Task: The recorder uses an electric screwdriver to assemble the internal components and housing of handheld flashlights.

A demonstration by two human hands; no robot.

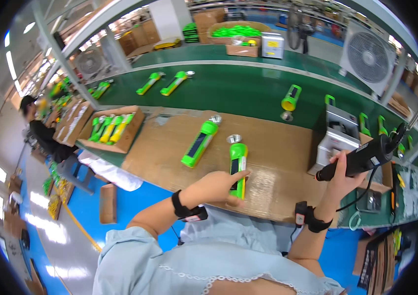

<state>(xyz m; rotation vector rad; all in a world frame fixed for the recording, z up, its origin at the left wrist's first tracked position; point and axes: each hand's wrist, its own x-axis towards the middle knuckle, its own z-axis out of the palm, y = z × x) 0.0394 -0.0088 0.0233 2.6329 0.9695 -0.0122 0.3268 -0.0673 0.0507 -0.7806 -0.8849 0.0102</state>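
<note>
My left hand (216, 188) is closed over the lower part of a green and yellow flashlight (239, 150) lying on the cardboard, its index finger across the body. At the head of this flashlight sits a silver reflector (234, 138), tilted out. A second green flashlight (200, 143) with a dark panel lies slanted to the left, its reflector (215, 119) also outside the head. My right hand (342, 179) grips a black electric screwdriver (361, 158), held off to the right with its tip pointing left. Both wrists wear black bands.
A grey metal device (339, 129) stands beyond the screwdriver. Several flashlights lie on the green conveyor belt (238, 83). A cardboard box (137, 123) of flashlights sits at left. Farther left, a person in black (44, 130) works. A cable hangs at the right.
</note>
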